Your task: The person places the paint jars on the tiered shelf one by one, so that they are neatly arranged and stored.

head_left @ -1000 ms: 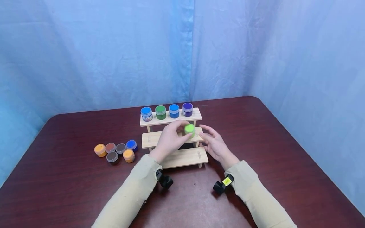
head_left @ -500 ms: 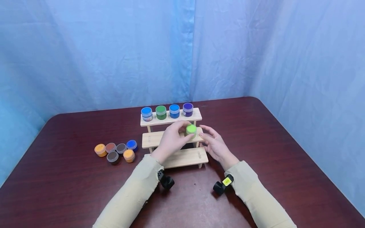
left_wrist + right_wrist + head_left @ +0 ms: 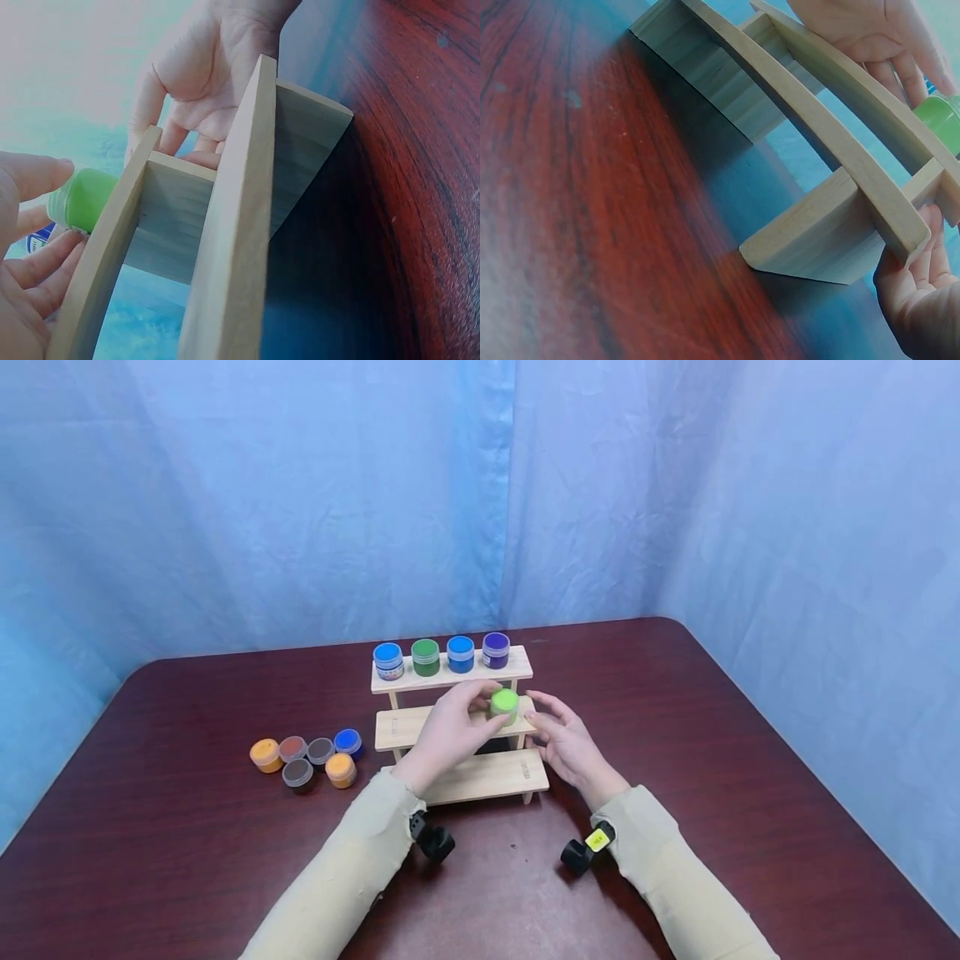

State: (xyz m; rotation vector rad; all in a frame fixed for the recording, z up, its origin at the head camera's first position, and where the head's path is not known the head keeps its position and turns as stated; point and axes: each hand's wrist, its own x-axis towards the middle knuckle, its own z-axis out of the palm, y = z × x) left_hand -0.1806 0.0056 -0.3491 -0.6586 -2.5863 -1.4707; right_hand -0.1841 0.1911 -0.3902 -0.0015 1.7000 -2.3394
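Note:
My left hand (image 3: pixel 452 725) pinches a light green paint jar (image 3: pixel 504 707) between thumb and fingers. The jar stands upright at the right part of the middle tier of a three-tier wooden rack (image 3: pixel 487 777). Around that tier's right end, my right hand (image 3: pixel 568 745) grips the rack, with the thumb near the top edge and other fingers lower at the side. In the left wrist view the green jar (image 3: pixel 90 199) sits above the middle board. The right wrist view shows the right fingers (image 3: pixel 922 262) against the rack's side; part of the hand is cut off.
On the top tier stand a light blue jar (image 3: pixel 388 662), a green jar (image 3: pixel 425 658), a blue jar (image 3: pixel 461 655) and a purple jar (image 3: pixel 496 651). Several more jars, including an orange jar (image 3: pixel 341 771), cluster left of the rack on the dark red table (image 3: pixel 187 827). Blue curtains hang behind.
The left hand has shifted the light green jar slightly to the right along the middle tier, then it stays nearly still. The right hand keeps its place at the rack's end.

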